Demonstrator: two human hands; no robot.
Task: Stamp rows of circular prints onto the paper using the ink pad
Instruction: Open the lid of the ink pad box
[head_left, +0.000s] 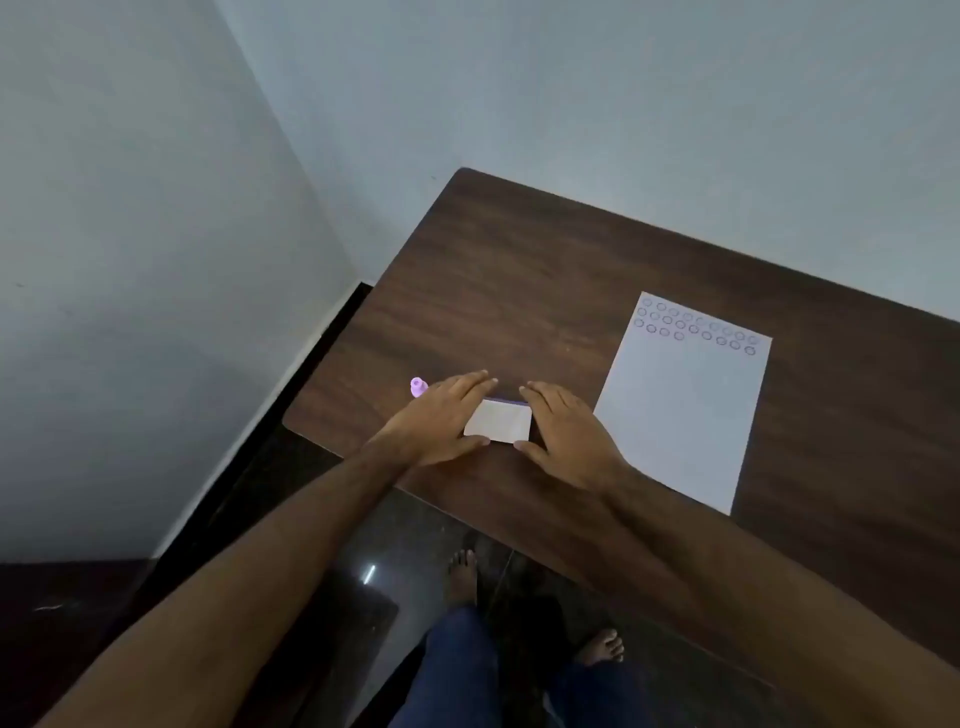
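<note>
Left hand (441, 415) and right hand (563, 431) spread flat, flanking ink pad (497, 421), paper (685, 405) rightward

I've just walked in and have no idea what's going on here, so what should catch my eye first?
First, the two hands, left hand and right hand, cupped around a small white ink pad case near the front edge of the dark wooden table. To the right lies a white sheet of paper with rows of small circular prints along its far end. A little purple stamp peeks out beyond the left hand.
</note>
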